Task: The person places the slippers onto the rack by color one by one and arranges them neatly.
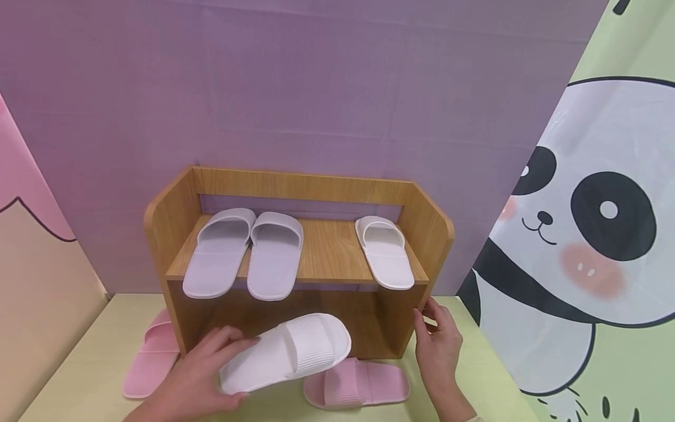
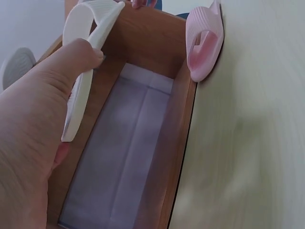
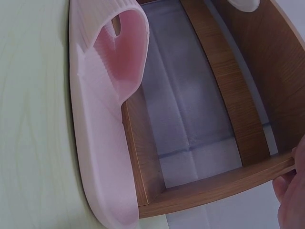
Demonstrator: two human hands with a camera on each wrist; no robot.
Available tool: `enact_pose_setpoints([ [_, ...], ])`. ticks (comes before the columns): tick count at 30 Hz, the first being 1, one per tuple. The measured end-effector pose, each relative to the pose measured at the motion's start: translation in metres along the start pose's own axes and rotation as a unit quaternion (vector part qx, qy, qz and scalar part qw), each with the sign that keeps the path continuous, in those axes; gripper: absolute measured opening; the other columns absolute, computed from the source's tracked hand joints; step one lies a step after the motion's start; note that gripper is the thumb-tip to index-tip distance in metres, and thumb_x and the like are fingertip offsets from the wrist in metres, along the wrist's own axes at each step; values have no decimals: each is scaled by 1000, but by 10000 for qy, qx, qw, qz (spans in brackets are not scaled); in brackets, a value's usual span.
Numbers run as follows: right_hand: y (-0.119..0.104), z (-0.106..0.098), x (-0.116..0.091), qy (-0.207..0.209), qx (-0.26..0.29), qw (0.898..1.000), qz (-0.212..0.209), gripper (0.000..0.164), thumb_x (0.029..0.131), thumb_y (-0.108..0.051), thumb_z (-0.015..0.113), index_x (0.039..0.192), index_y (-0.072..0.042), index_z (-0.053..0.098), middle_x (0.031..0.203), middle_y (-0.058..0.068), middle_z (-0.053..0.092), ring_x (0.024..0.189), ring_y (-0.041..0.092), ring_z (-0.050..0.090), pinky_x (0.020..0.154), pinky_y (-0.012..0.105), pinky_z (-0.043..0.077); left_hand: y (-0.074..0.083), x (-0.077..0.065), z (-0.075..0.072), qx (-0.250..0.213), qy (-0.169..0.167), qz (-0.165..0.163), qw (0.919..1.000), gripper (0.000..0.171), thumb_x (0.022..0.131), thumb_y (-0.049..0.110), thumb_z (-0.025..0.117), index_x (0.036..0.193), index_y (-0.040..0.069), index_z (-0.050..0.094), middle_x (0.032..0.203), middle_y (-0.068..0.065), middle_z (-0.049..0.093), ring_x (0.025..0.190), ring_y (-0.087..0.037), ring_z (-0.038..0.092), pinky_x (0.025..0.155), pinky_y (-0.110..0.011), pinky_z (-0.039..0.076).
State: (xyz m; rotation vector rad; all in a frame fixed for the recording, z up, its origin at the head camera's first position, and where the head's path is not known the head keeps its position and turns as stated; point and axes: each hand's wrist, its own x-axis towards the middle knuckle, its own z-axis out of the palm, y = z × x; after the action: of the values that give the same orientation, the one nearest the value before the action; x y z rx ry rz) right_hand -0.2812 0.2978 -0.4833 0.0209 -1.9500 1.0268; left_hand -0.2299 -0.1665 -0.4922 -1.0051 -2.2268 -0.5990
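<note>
My left hand point(image 1: 203, 375) pinches a white slipper point(image 1: 263, 358) by its heel end, thumb on one face and fingers on the other. The slipper hangs tilted in front of the lower opening of the wooden rack point(image 1: 300, 252), its ribbed strap toward the right. In the left wrist view the slipper point(image 2: 86, 95) shows edge-on beside the thumb. My right hand point(image 1: 440, 346) grips the front edge of the rack's right side panel with thumb and fingers. Just left of that hand, a pink slipper point(image 1: 382, 382) lies sideways on the table before the rack.
Two lilac slippers point(image 1: 218, 258) sit side by side at the left of the top shelf, and one white slipper point(image 1: 387, 255) at its right end. Another pink slipper point(image 1: 150, 363) lies left of the rack on the pale table point(image 1: 89, 351). A purple cloth wall point(image 1: 300, 88) rises behind.
</note>
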Motion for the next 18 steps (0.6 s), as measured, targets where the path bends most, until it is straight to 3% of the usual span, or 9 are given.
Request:
enact_pose_setpoints([
  [3, 1, 0, 0, 13, 14, 10000, -19, 39, 96, 9, 81, 132, -6, 79, 108, 9, 77, 97, -8, 65, 78, 4, 53, 3, 2, 0, -46, 12, -49, 10000, 95, 59, 36, 104, 147, 26, 69, 132, 14, 57, 118, -9, 55, 90, -25, 56],
  [9, 1, 0, -1, 1, 54, 10000, -12, 39, 96, 7, 81, 133, -7, 79, 109, 8, 77, 97, -8, 65, 78, 4, 53, 9, 10, 0, -190, 272, 241, 9992, 97, 57, 34, 103, 146, 20, 69, 131, 9, 59, 117, -11, 55, 98, -17, 47],
  [18, 1, 0, -1, -33, -111, 9999, 67, 40, 98, 4, 81, 135, -8, 77, 110, 8, 77, 97, 4, 69, 78, 4, 52, 26, 25, -3, -331, 346, 385, 9981, 99, 56, 33, 106, 146, 16, 69, 129, 6, 60, 115, -12, 56, 98, -18, 49],
])
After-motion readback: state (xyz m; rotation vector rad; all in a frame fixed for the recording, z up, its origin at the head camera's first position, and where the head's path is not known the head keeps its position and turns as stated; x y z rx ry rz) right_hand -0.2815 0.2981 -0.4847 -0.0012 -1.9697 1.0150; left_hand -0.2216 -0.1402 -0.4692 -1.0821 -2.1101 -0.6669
